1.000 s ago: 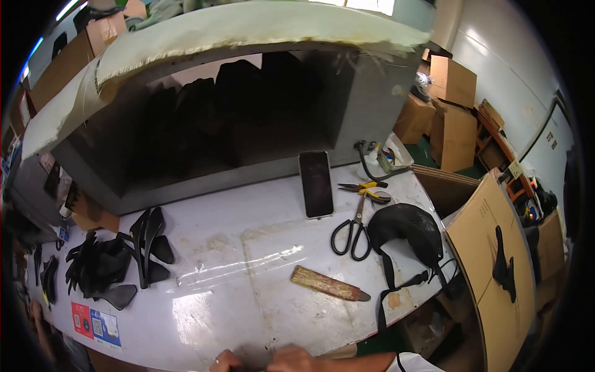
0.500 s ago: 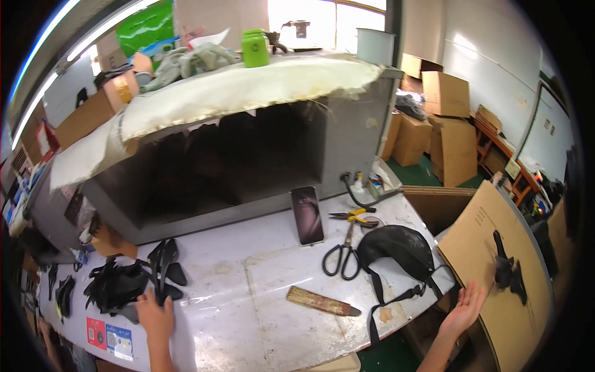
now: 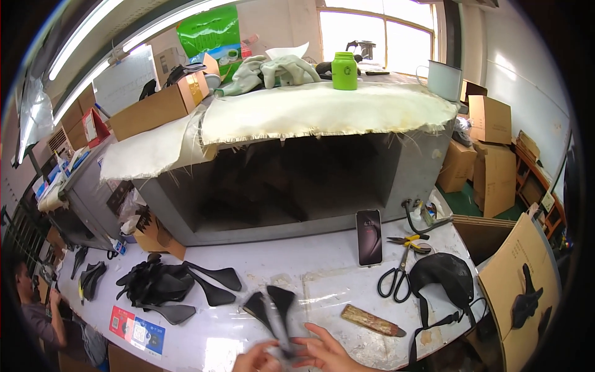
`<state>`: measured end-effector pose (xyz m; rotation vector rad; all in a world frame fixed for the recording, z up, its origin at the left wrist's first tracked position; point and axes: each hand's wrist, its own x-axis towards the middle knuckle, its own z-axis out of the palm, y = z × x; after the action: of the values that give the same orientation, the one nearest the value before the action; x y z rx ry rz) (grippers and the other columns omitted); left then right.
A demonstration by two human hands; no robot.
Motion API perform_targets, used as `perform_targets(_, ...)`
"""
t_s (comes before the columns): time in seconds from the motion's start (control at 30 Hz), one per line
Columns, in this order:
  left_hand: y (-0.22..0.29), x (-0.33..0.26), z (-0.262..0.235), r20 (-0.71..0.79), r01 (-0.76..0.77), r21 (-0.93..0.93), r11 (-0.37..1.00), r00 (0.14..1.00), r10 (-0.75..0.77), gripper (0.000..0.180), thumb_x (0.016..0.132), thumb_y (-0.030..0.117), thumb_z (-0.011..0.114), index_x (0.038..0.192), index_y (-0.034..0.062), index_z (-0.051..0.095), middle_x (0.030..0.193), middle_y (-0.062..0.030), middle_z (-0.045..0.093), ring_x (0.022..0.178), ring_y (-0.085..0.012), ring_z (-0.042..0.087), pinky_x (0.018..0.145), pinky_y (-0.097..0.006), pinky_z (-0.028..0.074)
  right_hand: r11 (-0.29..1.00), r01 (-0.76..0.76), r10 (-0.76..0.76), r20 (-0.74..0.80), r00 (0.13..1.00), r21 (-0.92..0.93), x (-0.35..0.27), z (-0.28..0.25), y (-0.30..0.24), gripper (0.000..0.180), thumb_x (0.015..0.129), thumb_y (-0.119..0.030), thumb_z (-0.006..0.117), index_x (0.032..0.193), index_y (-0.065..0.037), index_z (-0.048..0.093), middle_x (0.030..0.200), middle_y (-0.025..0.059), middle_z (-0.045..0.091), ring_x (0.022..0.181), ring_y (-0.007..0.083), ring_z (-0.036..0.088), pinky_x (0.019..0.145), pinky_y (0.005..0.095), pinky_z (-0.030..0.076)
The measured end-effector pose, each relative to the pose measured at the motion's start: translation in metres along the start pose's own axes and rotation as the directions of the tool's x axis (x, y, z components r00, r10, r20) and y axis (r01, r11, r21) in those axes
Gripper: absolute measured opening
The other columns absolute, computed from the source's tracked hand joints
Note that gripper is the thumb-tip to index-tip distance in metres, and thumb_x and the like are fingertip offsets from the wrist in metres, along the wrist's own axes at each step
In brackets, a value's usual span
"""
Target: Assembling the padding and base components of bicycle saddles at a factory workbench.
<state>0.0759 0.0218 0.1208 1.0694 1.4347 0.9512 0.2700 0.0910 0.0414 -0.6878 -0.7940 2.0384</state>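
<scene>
Left hand, fingers curled, is closed on the blurred lower end of a pair of flat black paddle-shaped pieces at the near edge of the white tabletop. Right hand is placed just beside it, fingers partly spread, fingertips at the same lower end; whether a firm grip is made there cannot be told, blur. Progress, judged from layout: one pair is picked out and being handled, no finished state can be made out on it. Left over: a heaped bundle of crumpled black pieces, with loose black paddle-like pieces fanned out at its right side, none touched by either hand. Whether any were already dealt with is not shown. One black forked piece is seen against the upright brown cardboard sheet at far right, its status unclear. Relative position: the held pair is pointed up and away from the body, wide ends beyond the fingertips, lower ends between the two hands; the bundle is located ahead and to the left of the left hand, well apart. Worn brown wooden bar is left lying ahead and to the right of the right hand, not touched.
</scene>
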Motion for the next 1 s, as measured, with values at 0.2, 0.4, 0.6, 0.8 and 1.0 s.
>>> perform_targets(0.2,-0.021,0.09,-0.075,-0.26,-0.328,0.566,0.756,0.8,0.541,0.013,0.094,0.012,0.071,0.099,0.0005,0.073,0.068,-0.0031,0.067,0.06,-0.008,0.064,0.056,-0.025,0.05,0.924,-0.075,0.11,0.073,0.991,-0.376,0.01,-0.038,-0.062,0.046,0.103,-0.013,0.062,0.146,-0.003,0.049,0.112,0.0137,0.07,0.083,0.0214,0.071,0.068,0.0321,0.058)
perform_targets(0.4,0.039,0.264,-0.155,-0.109,-0.227,0.942,0.246,0.488,0.866,0.022,0.086,0.009,0.07,0.107,0.0077,0.071,0.106,-0.0134,0.072,0.103,-0.0322,0.067,0.088,-0.046,0.052,0.906,-0.036,-0.136,-0.369,0.919,-0.422,0.017,-0.067,-0.106,0.029,0.1,-0.004,0.062,0.126,0.008,0.058,0.104,0.0256,0.072,0.076,0.0289,0.074,0.063,0.0371,0.062)
perform_targets(0.6,0.02,0.331,-0.206,-0.094,-0.006,0.992,0.13,0.658,0.747,0.042,0.084,0.007,0.066,0.126,0.0125,0.067,0.13,-0.0092,0.067,0.128,-0.0294,0.058,0.112,-0.056,0.04,0.846,0.353,-0.49,-0.323,0.809,-0.398,0.043,-0.066,-0.116,0.026,0.104,-0.01,0.057,0.119,0.009,0.062,0.101,0.0262,0.073,0.074,0.0308,0.074,0.062,0.0376,0.062)
perform_targets(0.8,0.009,0.324,-0.196,-0.132,0.002,0.987,0.162,0.589,0.797,0.046,0.087,0.014,0.063,0.133,0.0115,0.064,0.138,-0.0116,0.062,0.137,-0.031,0.051,0.118,-0.064,0.03,0.902,0.336,-0.407,-0.276,0.871,-0.271,0.07,-0.061,-0.113,0.029,0.106,-0.015,0.056,0.122,0.009,0.061,0.102,0.0276,0.072,0.072,0.0321,0.073,0.062,0.0392,0.062)
perform_targets(1.0,0.062,0.341,-0.144,-0.039,-0.296,0.913,0.28,0.621,0.783,0.045,0.086,0.013,0.064,0.131,0.0093,0.065,0.144,-0.0146,0.056,0.139,-0.0329,0.047,0.118,-0.068,0.027,0.945,0.14,-0.233,-0.312,0.921,-0.294,0.055,-0.049,-0.085,0.035,0.107,-0.024,0.054,0.118,0.008,0.061,0.096,0.0269,0.073,0.069,0.0318,0.072,0.059,0.0398,0.061)
